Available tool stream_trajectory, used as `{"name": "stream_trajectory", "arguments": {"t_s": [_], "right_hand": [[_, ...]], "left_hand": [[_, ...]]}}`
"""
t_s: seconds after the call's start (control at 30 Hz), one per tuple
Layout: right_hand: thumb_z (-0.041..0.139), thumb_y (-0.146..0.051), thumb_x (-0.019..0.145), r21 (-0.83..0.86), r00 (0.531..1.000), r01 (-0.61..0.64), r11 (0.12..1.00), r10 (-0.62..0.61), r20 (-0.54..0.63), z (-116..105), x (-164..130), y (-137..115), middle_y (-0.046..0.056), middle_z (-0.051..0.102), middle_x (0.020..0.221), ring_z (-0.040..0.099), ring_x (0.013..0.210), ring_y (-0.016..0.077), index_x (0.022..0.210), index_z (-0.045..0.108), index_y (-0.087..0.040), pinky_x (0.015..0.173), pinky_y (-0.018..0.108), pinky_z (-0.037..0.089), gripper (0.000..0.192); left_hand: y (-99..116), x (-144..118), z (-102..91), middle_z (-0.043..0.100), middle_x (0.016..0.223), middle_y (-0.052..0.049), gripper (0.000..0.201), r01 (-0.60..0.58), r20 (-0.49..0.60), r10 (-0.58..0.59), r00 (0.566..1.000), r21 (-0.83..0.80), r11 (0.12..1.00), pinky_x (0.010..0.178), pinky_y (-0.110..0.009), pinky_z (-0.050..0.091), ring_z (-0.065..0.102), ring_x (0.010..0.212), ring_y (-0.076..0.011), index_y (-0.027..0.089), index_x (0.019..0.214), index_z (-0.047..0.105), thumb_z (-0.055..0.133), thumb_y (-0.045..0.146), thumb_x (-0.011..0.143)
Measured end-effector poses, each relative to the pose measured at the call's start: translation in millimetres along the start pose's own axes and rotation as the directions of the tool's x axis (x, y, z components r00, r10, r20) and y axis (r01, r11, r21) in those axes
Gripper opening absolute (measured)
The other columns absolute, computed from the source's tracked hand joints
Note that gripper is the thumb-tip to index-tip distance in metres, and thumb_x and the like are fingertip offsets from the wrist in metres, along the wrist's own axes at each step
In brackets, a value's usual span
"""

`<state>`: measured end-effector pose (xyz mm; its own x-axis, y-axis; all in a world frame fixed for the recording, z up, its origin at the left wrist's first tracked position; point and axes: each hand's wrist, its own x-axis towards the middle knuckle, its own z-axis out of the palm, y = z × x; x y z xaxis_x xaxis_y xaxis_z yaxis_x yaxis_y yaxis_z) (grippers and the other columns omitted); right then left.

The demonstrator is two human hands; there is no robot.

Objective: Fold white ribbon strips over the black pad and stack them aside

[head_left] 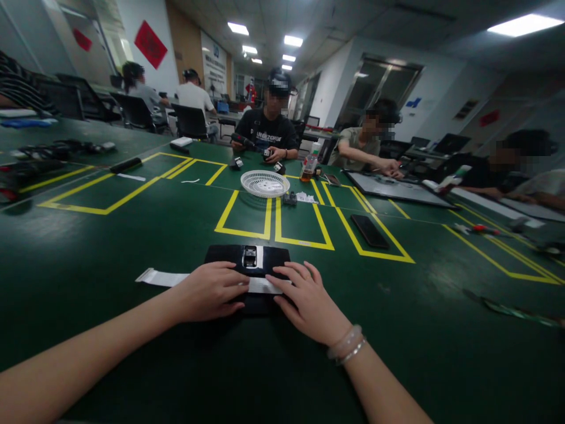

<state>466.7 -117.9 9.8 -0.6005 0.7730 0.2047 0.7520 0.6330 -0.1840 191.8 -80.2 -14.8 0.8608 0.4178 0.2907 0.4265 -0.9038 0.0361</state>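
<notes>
Your left hand (210, 291) and right hand (309, 303) cover the near part of the black pad (265, 259), so its front edge is hidden. Both hands lie flat, fingers loosely spread, pressing a white strip (161, 278); neither grips anything. The strip runs left to right across the pad on the green worktop (110, 265). A small metal part (249, 257) sits just beyond your fingertips, detail unclear.

Green table (132, 247), black chairs (189, 121), white walls, bright ceiling lights (523, 25).
</notes>
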Motion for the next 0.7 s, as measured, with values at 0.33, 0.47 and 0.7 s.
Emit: {"name": "stream_trajectory", "arguments": {"t_s": [0.33,0.47,0.7], "right_hand": [[0.056,-0.026,0.096,-0.018,0.998,0.037,0.999,-0.037,0.046,1.5,1.3,0.1,0.003,0.068,0.117,0.048,0.128,0.0272,0.118,0.066,-0.033,0.113,0.064,0.015,0.025],[0.057,-0.01,0.09,-0.083,0.999,0.015,0.996,-0.012,0.034,0.7,2.4,4.4,0.002,0.07,0.11,0.054,0.12,0.0265,0.113,0.068,-0.032,0.112,0.064,0.015,0.034],[0.051,-0.01,0.092,-0.038,0.996,0.09,0.995,-0.09,0.011,4.0,1.8,-10.7,0.004,0.071,0.115,0.06,0.111,0.0218,0.116,0.065,-0.026,0.11,0.051,0.029,0.032]], "left_hand": [[10.6,0.8,-2.0,0.052,0.133,-0.01,0.048,0.034,0.039,-0.032,0.999,-0.056,0.998,0.079,-0.03,0.056,0.064,0.098,-0.0231,0.019,0.138,0.053,0.064,0.017,0.091],[5.7,1.1,-2.8,0.061,0.12,-0.007,0.029,0.048,0.055,-0.045,0.997,-0.065,0.997,0.077,-0.029,0.056,0.065,0.095,-0.0223,0.019,0.12,0.064,0.065,0.017,0.091],[4.2,3.4,4.1,0.066,0.107,-0.007,0.021,0.084,0.038,-0.081,0.996,-0.067,0.994,0.08,-0.027,0.055,0.065,0.09,-0.0193,0.018,0.105,0.072,0.052,0.016,0.099]]}}
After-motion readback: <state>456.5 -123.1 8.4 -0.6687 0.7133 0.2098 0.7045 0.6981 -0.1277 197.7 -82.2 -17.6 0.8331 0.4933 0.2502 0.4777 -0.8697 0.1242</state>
